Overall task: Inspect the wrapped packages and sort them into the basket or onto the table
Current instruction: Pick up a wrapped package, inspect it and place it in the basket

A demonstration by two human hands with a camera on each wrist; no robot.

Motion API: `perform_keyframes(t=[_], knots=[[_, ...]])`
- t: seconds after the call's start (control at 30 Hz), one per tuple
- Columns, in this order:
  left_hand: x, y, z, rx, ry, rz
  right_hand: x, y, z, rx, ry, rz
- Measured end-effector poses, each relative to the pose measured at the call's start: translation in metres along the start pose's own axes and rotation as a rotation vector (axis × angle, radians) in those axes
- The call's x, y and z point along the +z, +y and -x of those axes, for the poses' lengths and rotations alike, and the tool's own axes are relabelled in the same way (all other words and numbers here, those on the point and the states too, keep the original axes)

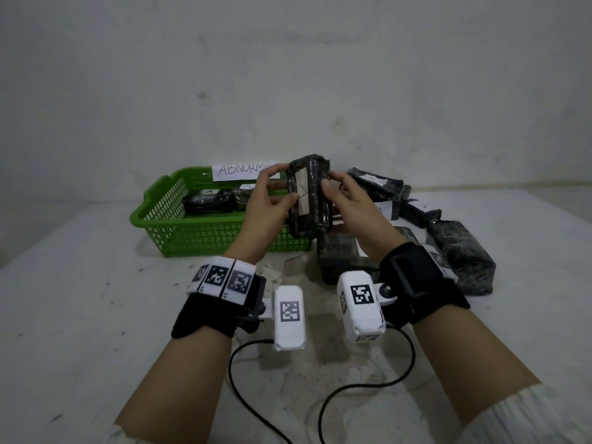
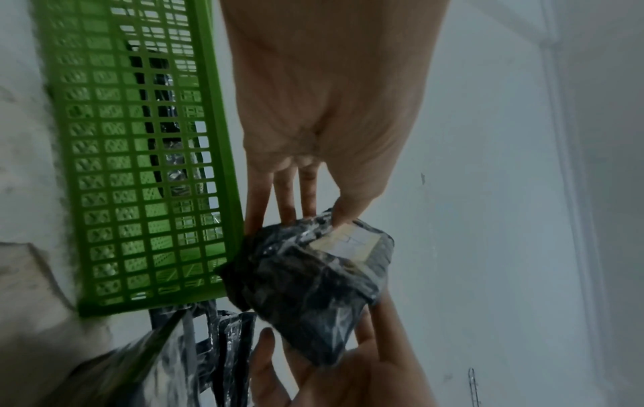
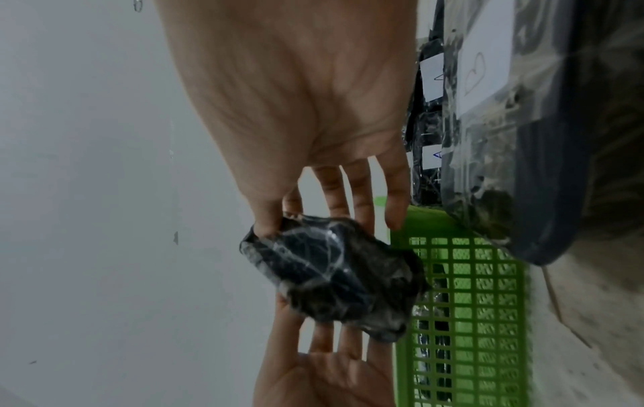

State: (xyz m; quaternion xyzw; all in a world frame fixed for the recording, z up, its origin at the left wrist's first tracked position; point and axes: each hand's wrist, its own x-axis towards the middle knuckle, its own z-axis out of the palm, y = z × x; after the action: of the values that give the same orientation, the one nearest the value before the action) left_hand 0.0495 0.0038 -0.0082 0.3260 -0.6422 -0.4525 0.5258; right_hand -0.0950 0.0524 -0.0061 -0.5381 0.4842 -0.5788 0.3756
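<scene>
Inspection step: dark plastic-wrapped package [image 1: 309, 195] pinched upright between left hand [image 1: 267, 208] and right hand [image 1: 354, 203]; next, label reading, then green mesh basket [image 1: 166, 219] or table [image 1: 96, 315].

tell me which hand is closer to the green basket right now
Left. The left hand is raised over the green basket's right end, gripping the wrapped package; the right hand holds that package's other side, further right, above the packages on the table.
</scene>
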Motion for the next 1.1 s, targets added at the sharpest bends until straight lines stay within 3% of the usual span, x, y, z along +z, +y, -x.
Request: perform_keyframes(t=[0.17, 0.33, 0.57, 0.73, 0.87, 1.1], knots=[[0.001, 0.005, 0.003, -0.151, -0.090, 0.140, -0.004, -0.001, -0.002, 0.002, -0.011, 0.048], [0.006, 0.003, 0.004, -0.141, -0.109, 0.110, 0.004, 0.002, -0.001, -0.036, -0.035, 0.111], [0.007, 0.003, 0.004, -0.143, -0.100, 0.144, 0.016, 0.005, 0.003, -0.209, 0.006, 0.408], [0.008, 0.002, 0.003, -0.160, -0.112, 0.117, 0.015, 0.006, 0.001, -0.153, 0.038, 0.408], [0.009, 0.000, 0.003, -0.143, -0.051, 0.103, 0.010, 0.000, 0.006, -0.073, -0.074, 0.329], [0.006, 0.001, 0.006, -0.154, -0.188, 0.052, 0.009, -0.001, 0.004, -0.091, -0.053, 0.330]])
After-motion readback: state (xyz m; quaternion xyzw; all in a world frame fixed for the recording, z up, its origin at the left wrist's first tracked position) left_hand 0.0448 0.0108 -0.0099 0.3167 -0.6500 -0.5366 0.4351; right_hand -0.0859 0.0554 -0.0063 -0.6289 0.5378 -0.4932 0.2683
